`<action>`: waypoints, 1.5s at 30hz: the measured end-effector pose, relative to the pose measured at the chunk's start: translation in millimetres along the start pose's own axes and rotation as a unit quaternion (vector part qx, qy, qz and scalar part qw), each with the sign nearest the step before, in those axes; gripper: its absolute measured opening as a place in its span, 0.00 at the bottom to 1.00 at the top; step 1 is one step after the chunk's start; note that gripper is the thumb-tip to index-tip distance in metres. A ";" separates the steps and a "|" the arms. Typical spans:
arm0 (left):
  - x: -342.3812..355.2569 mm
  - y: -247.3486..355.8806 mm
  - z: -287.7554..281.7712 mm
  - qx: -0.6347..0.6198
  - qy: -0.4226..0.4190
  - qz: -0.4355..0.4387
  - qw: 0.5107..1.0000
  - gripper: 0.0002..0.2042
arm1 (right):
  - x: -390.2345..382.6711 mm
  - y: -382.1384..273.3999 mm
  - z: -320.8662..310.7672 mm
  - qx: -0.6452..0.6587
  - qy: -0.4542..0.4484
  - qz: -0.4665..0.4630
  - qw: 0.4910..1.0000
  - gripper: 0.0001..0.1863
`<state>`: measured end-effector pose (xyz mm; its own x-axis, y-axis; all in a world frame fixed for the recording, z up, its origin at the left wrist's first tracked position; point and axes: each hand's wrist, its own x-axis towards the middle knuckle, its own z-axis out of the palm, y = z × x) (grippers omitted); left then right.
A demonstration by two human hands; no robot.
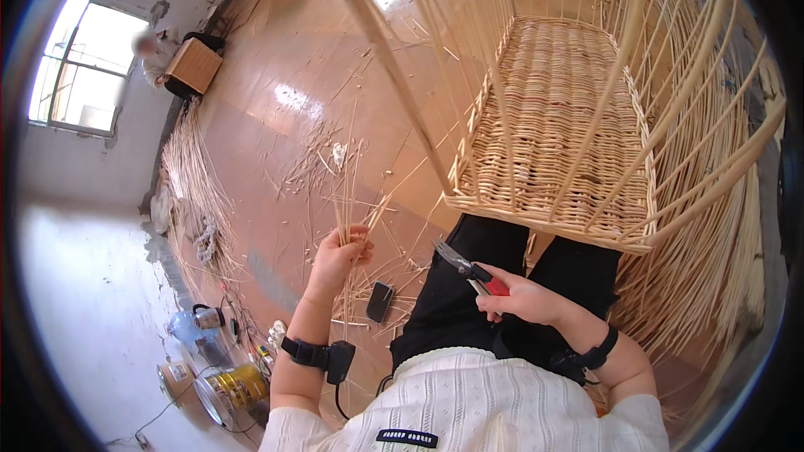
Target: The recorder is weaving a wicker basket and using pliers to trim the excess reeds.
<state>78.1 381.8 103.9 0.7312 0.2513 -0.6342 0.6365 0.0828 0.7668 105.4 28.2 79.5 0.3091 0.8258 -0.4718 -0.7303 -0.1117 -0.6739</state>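
My left hand (342, 253) is closed round a small bunch of thin wicker rods (345, 209), held upright to the left of my knees. In my right hand (528, 297) is a pair of pruning shears (469, 266) with red on the handle, the metal blades pointing up and to the left over my lap. A woven wicker base (553, 125) rests at my knees and stretches away from me. Long pale stakes (402, 92) rise from its edges on both sides. The shears are apart from both the rods and the weave.
Offcuts (310, 167) litter the floor, and a phone (380, 302) lies left of my legs. Long rods (712, 259) are heaped at the right, another bundle (197, 176) by the left wall. Cans (230, 389) and a water jug (193, 325) stand lower left. A person (163, 59) holds a basket.
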 end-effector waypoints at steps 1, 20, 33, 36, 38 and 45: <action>-3.5 5.1 2.2 -0.007 0.027 0.014 1.000 0.15 | 1.3 0.4 3.9 -0.008 0.006 0.007 1.000 0.41; -45.4 16.0 5.5 -0.148 -0.167 -0.103 0.969 0.27 | 24.7 -13.3 51.0 -0.015 0.029 -0.107 0.994 0.38; -74.4 9.6 -48.4 0.059 -0.149 -0.054 0.986 0.29 | 87.9 -77.7 87.2 -0.080 0.170 -0.312 0.931 0.32; -38.2 21.1 -113.0 0.007 0.003 -0.048 0.999 0.21 | 93.5 -93.7 91.4 -0.295 0.121 -0.294 0.901 0.31; -2.0 51.4 -106.0 -0.023 -0.026 0.017 0.999 0.20 | 106.6 -73.6 99.1 -0.405 0.170 -0.369 0.819 0.31; 108.3 37.2 2.0 0.025 -0.093 0.086 0.992 0.21 | 58.3 -44.4 75.3 -0.349 0.275 -0.302 0.843 0.30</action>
<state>181.5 410.1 63.5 0.8599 0.0756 -0.5048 0.5060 0.0041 0.8625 110.0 122.9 124.7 0.8724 0.4885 0.0152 0.1392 -0.2185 -0.9659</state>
